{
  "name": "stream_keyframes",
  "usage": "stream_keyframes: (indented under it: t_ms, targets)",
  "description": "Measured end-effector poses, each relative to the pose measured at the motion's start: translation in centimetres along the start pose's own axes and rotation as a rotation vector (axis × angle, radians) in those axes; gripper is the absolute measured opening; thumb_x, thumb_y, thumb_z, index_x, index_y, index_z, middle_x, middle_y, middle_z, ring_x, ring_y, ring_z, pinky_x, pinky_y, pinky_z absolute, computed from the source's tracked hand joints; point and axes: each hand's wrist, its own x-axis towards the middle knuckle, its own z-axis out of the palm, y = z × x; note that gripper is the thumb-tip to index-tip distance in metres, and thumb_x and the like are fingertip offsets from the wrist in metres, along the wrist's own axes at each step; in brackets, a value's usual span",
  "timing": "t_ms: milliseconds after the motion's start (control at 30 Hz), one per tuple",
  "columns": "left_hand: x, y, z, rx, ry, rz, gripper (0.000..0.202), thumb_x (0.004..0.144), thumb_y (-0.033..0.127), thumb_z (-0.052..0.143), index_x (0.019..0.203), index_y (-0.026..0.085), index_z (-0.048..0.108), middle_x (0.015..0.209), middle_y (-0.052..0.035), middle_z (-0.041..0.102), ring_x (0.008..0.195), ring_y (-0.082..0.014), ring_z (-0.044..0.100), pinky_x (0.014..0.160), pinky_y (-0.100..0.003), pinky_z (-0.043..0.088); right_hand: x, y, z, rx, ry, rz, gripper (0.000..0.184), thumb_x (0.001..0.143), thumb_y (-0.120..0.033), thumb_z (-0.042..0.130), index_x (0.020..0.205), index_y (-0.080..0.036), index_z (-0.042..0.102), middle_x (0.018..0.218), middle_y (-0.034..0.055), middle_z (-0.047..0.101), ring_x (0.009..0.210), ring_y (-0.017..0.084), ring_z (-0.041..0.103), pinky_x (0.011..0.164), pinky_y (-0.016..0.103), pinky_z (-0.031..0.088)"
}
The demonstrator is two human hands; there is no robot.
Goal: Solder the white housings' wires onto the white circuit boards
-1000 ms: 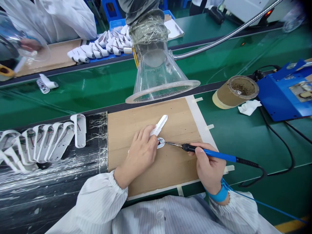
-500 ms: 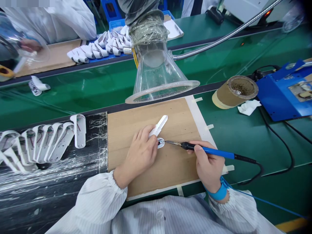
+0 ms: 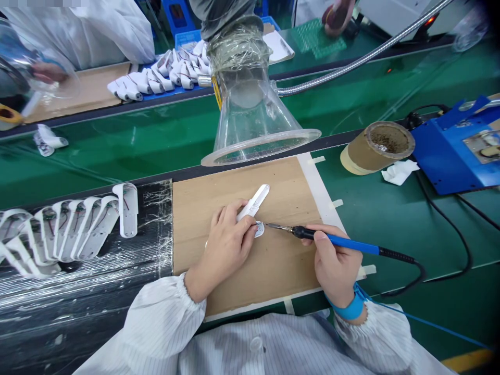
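My left hand (image 3: 230, 242) is closed on a white plastic housing (image 3: 255, 202) and presses it against the brown cardboard sheet (image 3: 285, 276). The fingers hide much of the housing; its long arm sticks out past them and its rounded end (image 3: 260, 229), with small parts or wires inside, shows at the fingertips. In my right hand (image 3: 336, 260) is a soldering iron (image 3: 336, 240) with a blue handle, gripped like a pen. Its metal tip points left and lies at the edge of the rounded end; whether it touches is too small to tell. A blue strap (image 3: 353, 307) circles my right wrist.
A clear extraction hood (image 3: 261, 125) hangs above the cardboard's far edge. Several white housings (image 3: 88, 229) stand at left on black film. To the right are a cardboard tub (image 3: 375, 148), crumpled paper (image 3: 399, 172) and a blue soldering station (image 3: 457, 151). Co-workers sit across the green conveyor (image 3: 156, 135).
My left fingers have shifted slightly on the housing, and the iron has moved a little. On the conveyor a white part has slid left. A co-worker's hand and green bubble wrap have appeared at the back.
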Motion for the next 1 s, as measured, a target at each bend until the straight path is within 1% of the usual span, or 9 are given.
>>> stream_keyframes:
  t_ms: [133,300,467,567,633,767,1000]
  targets:
    - [-0.1,0.0,0.1,-0.066,-0.002,-0.039,0.016,0.11,0.026,0.055,0.111,0.023,0.07,0.146,-0.013,0.059,0.133,-0.0312,0.058,0.114,-0.056,0.045,0.1,0.0,-0.1,-0.017,0.006,-0.013,0.014,0.1,-0.031,0.071,0.098,-0.023,0.083,0.074,0.0019,0.078,0.066,0.021,0.076,0.062,0.033,0.06]
    - [0.0,0.1,0.1,-0.125,0.021,-0.062,0.017,0.11,0.024,0.054,0.108,0.024,0.071,0.143,-0.011,0.06,0.134,-0.0292,0.058,0.118,-0.055,0.041,0.1,0.1,-0.1,-0.015,0.007,-0.016,0.014,0.1,-0.031,0.071,0.098,-0.023,0.082,0.073,0.0011,0.078,0.066,0.02,0.076,0.062,0.032,0.06]
    - [0.1,0.4,-0.2,-0.186,0.025,-0.102,0.017,0.108,0.02,0.056,0.102,0.024,0.071,0.14,-0.0096,0.061,0.133,-0.0275,0.058,0.117,-0.053,0.042,0.0,0.2,-0.1,-0.012,0.011,-0.013,0.015,0.1,-0.032,0.07,0.098,-0.022,0.082,0.075,0.002,0.078,0.065,0.021,0.076,0.062,0.033,0.06]
    - [0.0,0.7,-0.6,-0.2,0.014,-0.138,0.017,0.107,0.02,0.057,0.098,0.025,0.071,0.141,-0.0093,0.061,0.135,-0.0282,0.058,0.118,-0.055,0.042,0.1,0.3,0.0,0.011,0.01,-0.01,0.016,0.101,-0.032,0.069,0.097,-0.022,0.081,0.075,0.0021,0.078,0.065,0.021,0.076,0.063,0.034,0.06]
    - [-0.2,0.9,-0.7,-0.205,0.028,-0.157,0.017,0.107,0.022,0.058,0.098,0.025,0.072,0.141,-0.0097,0.061,0.134,-0.0289,0.059,0.118,-0.056,0.043,0.1,0.4,0.1,0.022,0.013,-0.021,0.015,0.101,-0.031,0.069,0.097,-0.023,0.081,0.078,0.0021,0.079,0.065,0.02,0.076,0.063,0.033,0.06]
    - [-0.5,0.9,-0.2,-0.221,0.08,-0.171,0.02,0.109,0.027,0.056,0.098,0.025,0.073,0.138,-0.0106,0.062,0.131,-0.0282,0.061,0.113,-0.052,0.049,0.1,0.5,0.2,0.009,0.022,-0.019,0.015,0.101,-0.031,0.069,0.098,-0.023,0.082,0.085,0.0033,0.081,0.064,0.018,0.075,0.062,0.032,0.059]
    - [-0.9,0.7,1.0,-0.253,0.157,-0.192,0.023,0.11,0.029,0.055,0.097,0.025,0.073,0.137,-0.011,0.063,0.13,-0.0282,0.062,0.112,-0.052,0.049,0.0,0.6,0.2,0.007,0.025,-0.015,0.017,0.101,-0.032,0.068,0.097,-0.022,0.081,0.085,0.0039,0.081,0.062,0.018,0.075,0.06,0.031,0.059]
